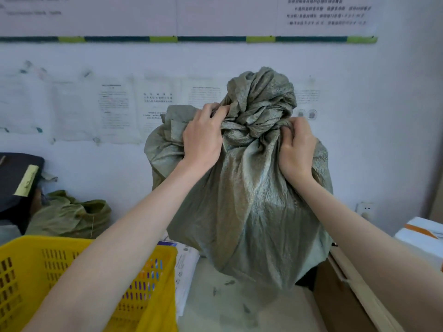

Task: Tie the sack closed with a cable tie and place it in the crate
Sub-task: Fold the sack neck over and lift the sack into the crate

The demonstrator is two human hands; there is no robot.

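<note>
The sack [244,200] is held upright on the table [215,312], right of the yellow crate [148,283]. Its gathered neck is gripped on both sides, fingers curled into the fabric, by the left hand [203,137] and the right hand [298,149]. No cable tie can be made out.

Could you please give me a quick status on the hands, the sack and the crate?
Left hand and right hand both grip the sack at its bunched neck. No cable tie visible. Yellow crate waits lower left; left forearm above it.
</note>
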